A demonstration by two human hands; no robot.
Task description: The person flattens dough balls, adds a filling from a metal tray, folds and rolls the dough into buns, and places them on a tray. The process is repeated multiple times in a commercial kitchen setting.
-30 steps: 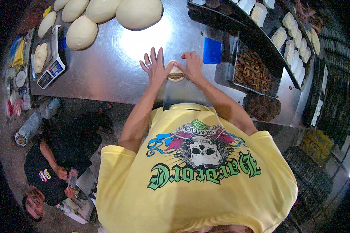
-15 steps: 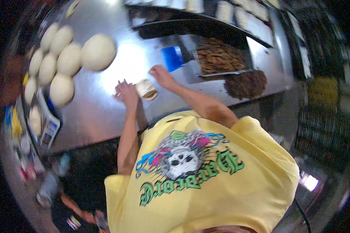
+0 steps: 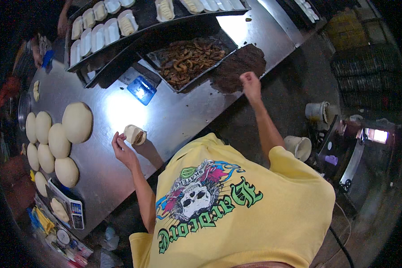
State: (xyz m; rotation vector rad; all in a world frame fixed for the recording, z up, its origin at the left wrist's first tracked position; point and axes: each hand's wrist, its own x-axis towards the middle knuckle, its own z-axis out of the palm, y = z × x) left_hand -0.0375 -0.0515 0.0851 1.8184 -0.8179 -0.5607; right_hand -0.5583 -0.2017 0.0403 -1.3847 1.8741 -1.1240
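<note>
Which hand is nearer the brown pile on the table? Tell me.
The right hand. It is at the near edge of the brown pile; contact is unclear. The left hand is well away to the pile's left, beside the filled dough.

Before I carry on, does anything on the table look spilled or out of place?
Possibly the dark brown heap: it lies with a ragged outline straight on the steel table, outside the metal tray of brown pieces. It may be meant to sit there. Nothing else stands out.
</note>
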